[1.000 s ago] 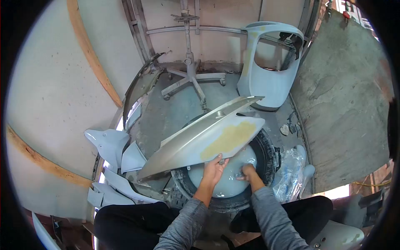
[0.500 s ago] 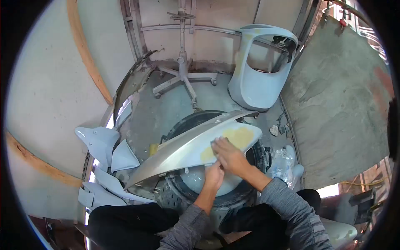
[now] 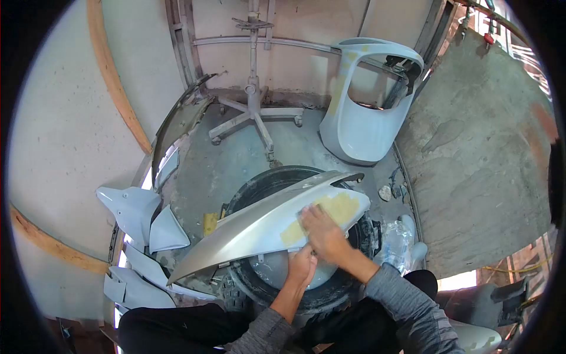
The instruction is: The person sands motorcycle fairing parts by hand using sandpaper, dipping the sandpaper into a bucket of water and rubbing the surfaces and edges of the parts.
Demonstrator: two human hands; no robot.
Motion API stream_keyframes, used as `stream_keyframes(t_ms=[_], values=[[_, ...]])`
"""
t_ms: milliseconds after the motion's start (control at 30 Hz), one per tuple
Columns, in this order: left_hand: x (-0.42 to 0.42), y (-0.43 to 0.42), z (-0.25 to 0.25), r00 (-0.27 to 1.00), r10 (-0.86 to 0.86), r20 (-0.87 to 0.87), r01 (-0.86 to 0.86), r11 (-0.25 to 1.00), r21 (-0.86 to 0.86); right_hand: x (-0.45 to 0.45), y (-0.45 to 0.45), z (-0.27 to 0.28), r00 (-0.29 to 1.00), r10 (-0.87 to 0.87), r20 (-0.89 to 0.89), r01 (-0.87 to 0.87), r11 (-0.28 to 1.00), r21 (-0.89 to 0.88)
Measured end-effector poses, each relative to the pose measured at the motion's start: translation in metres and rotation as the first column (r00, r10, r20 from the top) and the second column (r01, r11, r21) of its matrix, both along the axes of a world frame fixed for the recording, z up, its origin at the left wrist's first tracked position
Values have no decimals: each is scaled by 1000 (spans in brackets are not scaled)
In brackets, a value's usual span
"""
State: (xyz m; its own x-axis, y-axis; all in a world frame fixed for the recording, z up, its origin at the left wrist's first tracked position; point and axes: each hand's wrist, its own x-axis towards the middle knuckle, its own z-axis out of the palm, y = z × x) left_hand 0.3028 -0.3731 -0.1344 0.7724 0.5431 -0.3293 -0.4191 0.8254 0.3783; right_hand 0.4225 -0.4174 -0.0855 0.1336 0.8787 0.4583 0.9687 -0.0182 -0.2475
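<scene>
Panel [image 3: 265, 227] across black tub [image 3: 365, 239], between yellow block [image 3: 210, 223] and clear plastic [image 3: 394, 243]

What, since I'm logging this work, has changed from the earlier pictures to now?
The right hand has risen from inside the tub onto the yellowish patch of the panel; whether it holds anything is unclear. The panel sits lower, baring more of the tub's far side and a yellow block. The left hand still grips the panel's lower edge; the wheeled stand and large pale shell stay put.
</scene>
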Motion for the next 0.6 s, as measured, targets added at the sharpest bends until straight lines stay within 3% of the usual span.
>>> stream_keyframes(t_ms=[33, 67, 133, 167, 233, 267, 367, 400, 433, 500, 567, 600], values=[[0, 2, 1, 1000, 9, 22, -10, 1000, 24, -9, 0, 8, 993, 37, -112, -39, 999, -15], [-2, 1, 2, 1000, -9, -10, 9, 1000, 1, 6, 0, 6, 993, 30, -115, -31, 999, -8], [1, -2, 5, 997, 6, -77, -6, 1000, 11, 49, 4, 6, 960, -280, -13, 280, 960, 28], [5, -7, 5, 990, 30, -140, -29, 1000, 9, 43, 2, -1, 960, -279, -11, 279, 960, 29], [10, -23, 4, 997, 31, -74, -32, 999, -15, 17, 7, -1, 960, -30, -280, 56, 995, 88], [10, -32, 7, 997, 51, -66, -55, 997, -63, 10, 4, 7, 968, 7, -251, 3, 999, 36], [8, -34, -2, 996, 59, -73, -68, 988, -135, 56, -9, -12, 972, -74, -223, 75, 997, -4], [6, -29, -9, 997, 31, -65, -38, 993, -113, 59, -9, -9, 925, -158, -346, 154, 987, -38], [7, -25, -18, 999, 5, -54, -10, 996, -90, 49, -8, -4, 927, -154, -343, 149, 988, -41], [8, -26, -37, 996, -11, -83, -2, 988, -156, 14, -10, -1, 939, 194, -284, -217, 975, -51], [7, -24, -39, 1000, -8, -9, 7, 990, -144, 21, -13, -7, 938, 188, -291, -214, 975, -60], [8, -22, -32, 1000, -8, -11, 6, 990, -141, 48, -13, -21, 955, 12, -297, -20, 1000, -24]])
